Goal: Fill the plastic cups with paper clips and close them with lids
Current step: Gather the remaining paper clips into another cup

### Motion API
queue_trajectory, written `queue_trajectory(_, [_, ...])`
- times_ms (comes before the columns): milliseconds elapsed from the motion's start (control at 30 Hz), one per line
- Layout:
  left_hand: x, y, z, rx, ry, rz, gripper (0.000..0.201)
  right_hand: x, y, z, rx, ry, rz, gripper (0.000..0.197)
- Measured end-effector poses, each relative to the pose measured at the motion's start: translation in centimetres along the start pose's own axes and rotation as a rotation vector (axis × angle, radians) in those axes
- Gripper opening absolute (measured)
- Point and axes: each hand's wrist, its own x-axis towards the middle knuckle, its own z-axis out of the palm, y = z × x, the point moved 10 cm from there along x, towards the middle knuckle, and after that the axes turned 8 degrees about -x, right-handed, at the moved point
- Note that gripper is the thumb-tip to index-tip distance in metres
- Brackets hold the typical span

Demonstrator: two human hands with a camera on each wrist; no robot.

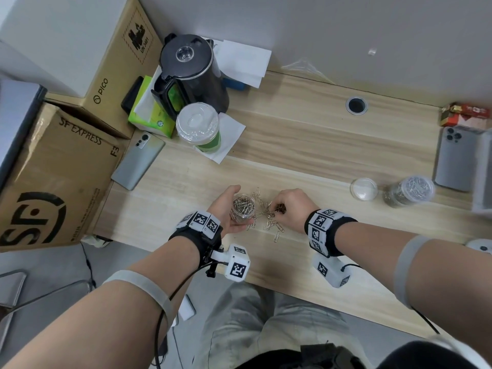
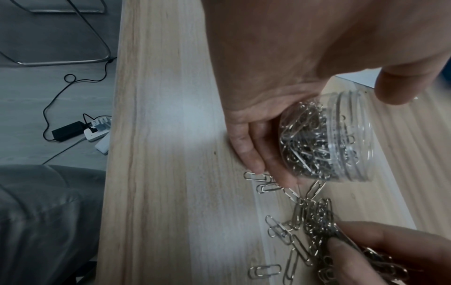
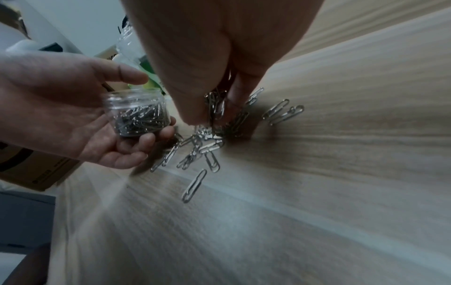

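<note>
My left hand cradles a small clear plastic cup, its mouth uncovered and its body partly filled with silver paper clips. Fingers curl under the cup and the thumb stands beside its rim. Just right of it, my right hand pinches a bunch of paper clips over the loose pile of clips on the wooden table. A loose clear lid and a second clip-filled cup with its lid on stand at the right.
A lidded drink cup, black kettle and tissue box stand at the back left. A phone lies by cardboard boxes; another phone lies far right. A cable hole is in the table.
</note>
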Motion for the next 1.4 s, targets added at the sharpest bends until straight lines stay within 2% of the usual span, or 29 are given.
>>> queue_trajectory(167, [0.0,0.3,0.4,0.006,0.007,0.019,0.062,-0.2,-0.1,-2.3,0.15,0.072,0.036,0.017])
queue_trajectory(333, [-0.4,0.1,1.1,0.037,0.008,0.006,0.056,0.2,-2.5,-4.6,0.284,0.145,0.012,0.016])
queue_trajectory(500, [-0.9,0.1,2.5,-0.04,-0.068,0.011,0.053,0.3,-5.5,-3.6,0.188,0.089,-0.066,0.016])
queue_trajectory(667, [-0.3,0.1,2.1,-0.068,-0.063,0.032,0.061,-0.1,-6.9,-3.0,0.194,0.083,-0.149,0.021])
queue_trajectory(800, [-0.2,-0.1,2.3,-0.064,-0.11,0.038,0.055,-0.6,-6.6,-3.3,0.29,0.096,-0.209,0.029])
queue_trajectory(867, [-0.4,-0.1,2.5,-0.055,-0.134,0.049,0.05,-0.8,-6.1,-4.1,0.311,0.156,-0.226,0.031])
queue_trajectory(967, [-0.4,0.1,2.4,-0.004,-0.123,0.078,0.045,-0.7,-4.4,-5.8,0.323,0.275,-0.198,0.027])
queue_trajectory(1033, [-0.3,0.2,2.2,0.038,-0.115,0.098,0.049,-0.4,-2.6,-6.5,0.262,0.317,-0.124,0.028])
queue_trajectory(1100, [-0.1,0.3,1.8,0.045,-0.097,0.118,0.052,0.3,0.0,-5.9,0.11,0.233,-0.009,0.035])
queue_trajectory(1200, [0.1,0.3,1.0,0.03,-0.071,0.112,0.043,0.4,3.9,-3.5,-0.115,0.012,0.11,0.062])
queue_trajectory(1300, [0.2,0.1,0.4,0.0,-0.057,0.103,0.03,-0.1,4.7,-1.4,-0.205,-0.088,0.028,0.082])
queue_trajectory(1400, [0.1,-0.1,-0.3,-0.006,-0.047,0.097,0.036,-0.1,3.4,0.0,-0.149,-0.128,-0.047,0.075])
